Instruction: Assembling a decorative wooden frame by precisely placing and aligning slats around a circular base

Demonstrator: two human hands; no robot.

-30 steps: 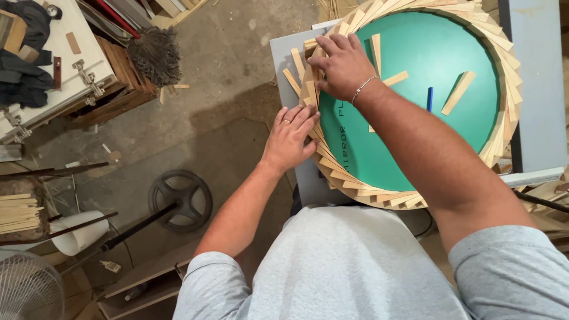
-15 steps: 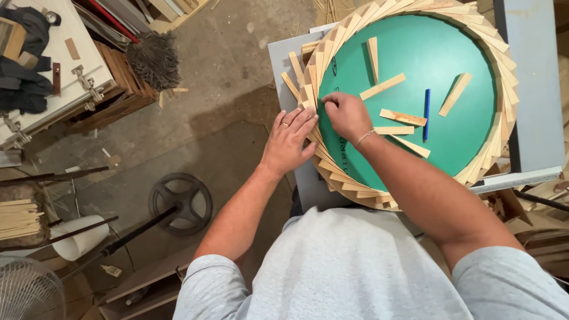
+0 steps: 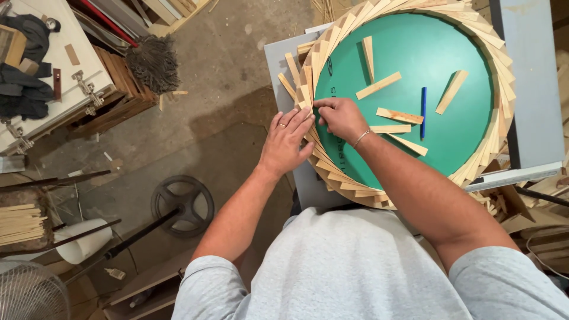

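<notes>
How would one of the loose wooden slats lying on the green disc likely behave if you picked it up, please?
The slat looks thin and flat, so it is probably light and fairly stiff, though it might snap if bent. Lying flat on the green disc, it should slide rather than roll. The ring of stacked slats under both hands seems looser and could shift if nudged.

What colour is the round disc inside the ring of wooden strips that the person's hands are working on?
Green: the round disc shows clearly in the head view, framed by the ring of wooden strips.

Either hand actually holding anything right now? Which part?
Right hand pinches a wooden slat at the ring's inner left edge; exact part hidden. Left hand lies flat on the ring's outside, gripping nothing.
</notes>
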